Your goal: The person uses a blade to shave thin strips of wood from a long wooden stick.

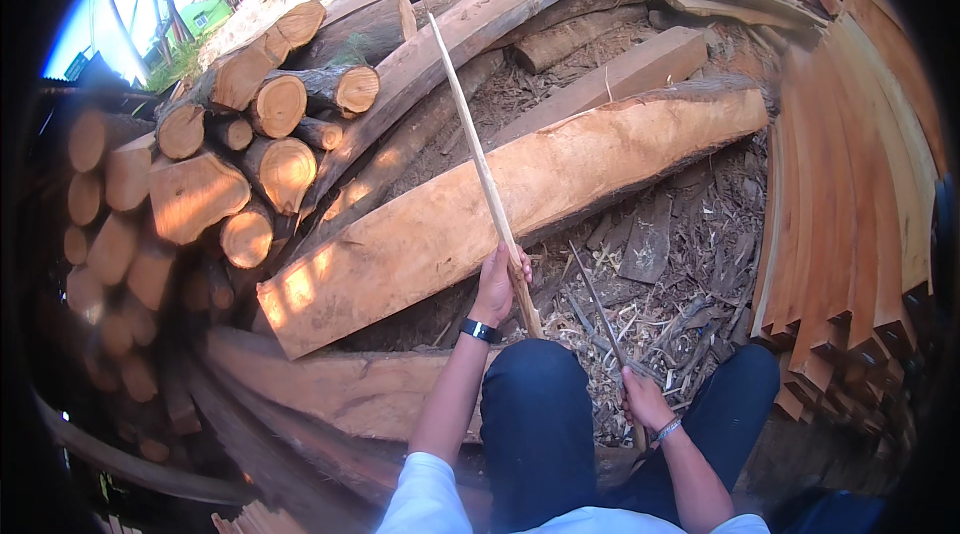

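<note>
Pale wooden stick [480, 154] stood braced on the knee, left hand [498, 282] clenched round it for steadiness, while right hand [645, 399] gripped a long blade [598, 309] angled toward it.

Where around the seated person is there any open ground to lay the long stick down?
The only open patch is the chip-strewn ground between the big slab and the stacked planks, right of the stick in the left hand. The right hand holds a blade over its near edge. The log pile crowds the left.
</note>
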Demonstrator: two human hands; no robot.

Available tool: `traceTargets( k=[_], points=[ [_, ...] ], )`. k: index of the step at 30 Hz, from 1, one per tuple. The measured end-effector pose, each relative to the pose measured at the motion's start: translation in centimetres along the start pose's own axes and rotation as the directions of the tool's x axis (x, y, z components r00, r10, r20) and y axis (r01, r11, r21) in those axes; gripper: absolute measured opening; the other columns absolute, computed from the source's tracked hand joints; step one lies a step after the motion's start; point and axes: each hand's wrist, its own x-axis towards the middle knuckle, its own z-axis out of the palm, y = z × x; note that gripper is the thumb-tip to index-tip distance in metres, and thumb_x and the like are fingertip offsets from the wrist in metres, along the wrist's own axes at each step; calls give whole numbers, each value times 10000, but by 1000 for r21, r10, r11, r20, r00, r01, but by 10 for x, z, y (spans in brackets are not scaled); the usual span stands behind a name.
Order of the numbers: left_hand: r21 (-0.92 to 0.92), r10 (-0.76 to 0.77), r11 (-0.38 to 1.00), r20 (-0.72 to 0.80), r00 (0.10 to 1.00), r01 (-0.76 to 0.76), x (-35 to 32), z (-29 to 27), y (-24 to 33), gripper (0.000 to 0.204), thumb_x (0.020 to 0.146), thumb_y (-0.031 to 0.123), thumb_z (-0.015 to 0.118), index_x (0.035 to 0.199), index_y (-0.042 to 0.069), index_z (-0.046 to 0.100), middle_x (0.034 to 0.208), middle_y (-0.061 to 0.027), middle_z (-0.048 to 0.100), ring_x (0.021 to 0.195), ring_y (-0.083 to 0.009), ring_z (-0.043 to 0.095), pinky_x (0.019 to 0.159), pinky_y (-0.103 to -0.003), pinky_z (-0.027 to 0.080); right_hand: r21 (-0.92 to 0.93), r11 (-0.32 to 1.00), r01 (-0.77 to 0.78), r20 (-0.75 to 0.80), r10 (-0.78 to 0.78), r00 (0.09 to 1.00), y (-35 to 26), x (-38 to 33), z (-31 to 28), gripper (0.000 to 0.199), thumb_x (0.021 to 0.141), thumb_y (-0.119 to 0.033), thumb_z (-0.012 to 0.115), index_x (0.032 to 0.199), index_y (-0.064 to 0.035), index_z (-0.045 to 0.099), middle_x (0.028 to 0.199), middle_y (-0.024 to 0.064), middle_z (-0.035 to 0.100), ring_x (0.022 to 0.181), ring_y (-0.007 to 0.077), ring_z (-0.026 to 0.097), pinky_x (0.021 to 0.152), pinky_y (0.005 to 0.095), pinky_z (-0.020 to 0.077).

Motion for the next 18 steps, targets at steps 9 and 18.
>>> traceTargets(
  k=[9, 18],
  points=[
    [107, 3, 994, 89, 996, -12, -4, 9, 36, 518, 940, 576, 369, 838, 80, 479, 692, -37, 490, 650, -161, 514, 650, -293, 449, -19, 999, 35, -20, -35, 999, -1, 0, -3, 557, 974, -478, 381, 697, -7, 493, 520, 32, 458, 405, 145, 484, 408, 309, 439],
    [61, 282, 954, 154, 947, -294, -4, 63, 201, 514, 961, 563, 322, 742, 106, 413, 599, 18, 332, 481, -79, 346, 477, -206, 313, -112, 991, 75, -16, -77, 997, 3, 2, -1, 583, 974, -476, 360, 676, 6, 499, 481, 61, 485, 406, 178, 542, 427, 335, 449]
  ],
)
